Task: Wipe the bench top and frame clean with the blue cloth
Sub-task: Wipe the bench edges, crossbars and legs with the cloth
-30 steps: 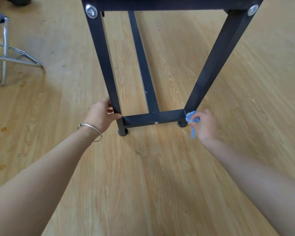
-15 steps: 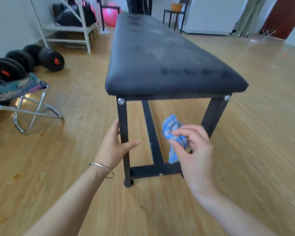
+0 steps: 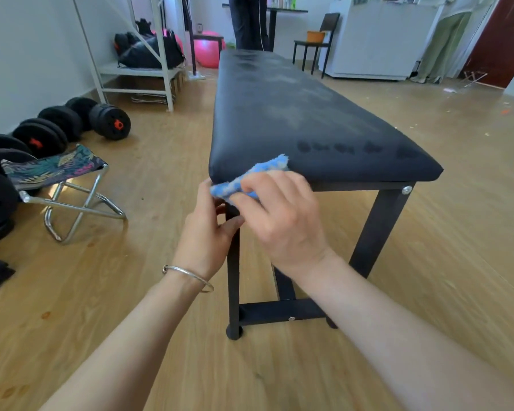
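Right hand (image 3: 279, 221) has the blue cloth (image 3: 250, 179) pinched against the near left corner of the black padded table (image 3: 294, 114), while the left hand (image 3: 205, 232) grips the front leg (image 3: 233, 277) just under it. Dumbbells (image 3: 72, 120) and a folding stool (image 3: 57, 173) sit off to the left.

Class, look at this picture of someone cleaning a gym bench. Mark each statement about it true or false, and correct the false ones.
1. The right hand holds the blue cloth against a near corner of the bench top. True.
2. The left hand lies flat on the floor. False: it grips the near frame leg.
3. The bracelet is on the right wrist. False: it is on the left wrist.
4. Dumbbells lie on the floor left of the bench top. True.
5. The folding stool stands on the bench top. False: it stands on the floor.
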